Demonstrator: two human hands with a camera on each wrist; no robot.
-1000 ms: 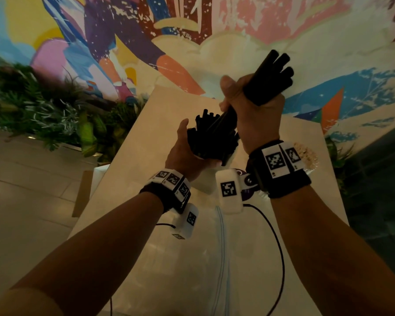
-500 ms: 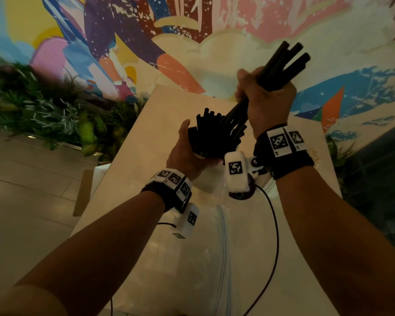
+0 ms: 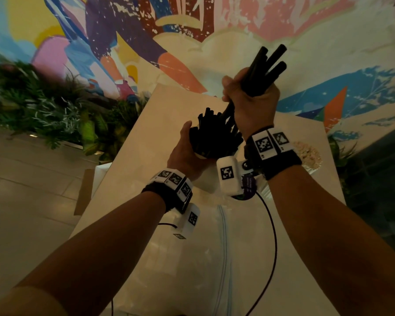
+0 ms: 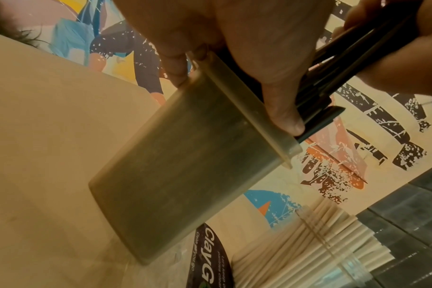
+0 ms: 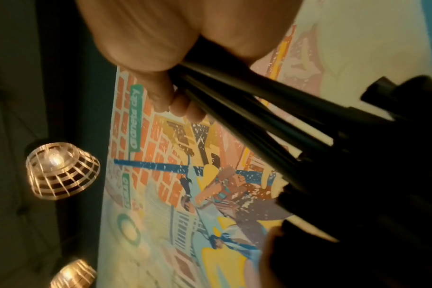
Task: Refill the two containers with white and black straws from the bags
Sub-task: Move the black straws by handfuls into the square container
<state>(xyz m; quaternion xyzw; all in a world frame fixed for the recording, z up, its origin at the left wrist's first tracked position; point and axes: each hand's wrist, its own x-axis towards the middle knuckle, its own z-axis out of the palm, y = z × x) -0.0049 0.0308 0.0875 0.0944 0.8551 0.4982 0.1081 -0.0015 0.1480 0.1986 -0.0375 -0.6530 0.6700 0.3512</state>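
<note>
- My right hand [image 3: 254,103] is wrapped tight around a bundle of black straws [image 3: 263,69], tips fanning out toward 1 o'clock; the lower ends dip into the pack already in the container [image 4: 185,155].
- My left hand [image 3: 187,153] holds that container up off the table [image 3: 146,142], tilted, thumb [image 4: 281,101] pressed on the straws at the rim.
- From the left wrist cam, the second container with white straws [image 4: 308,239] sits at about 5 o'clock, below the lifted one.
- A clear zip bag [image 3: 214,258] lies on the table at 6 o'clock, under my forearms.
</note>
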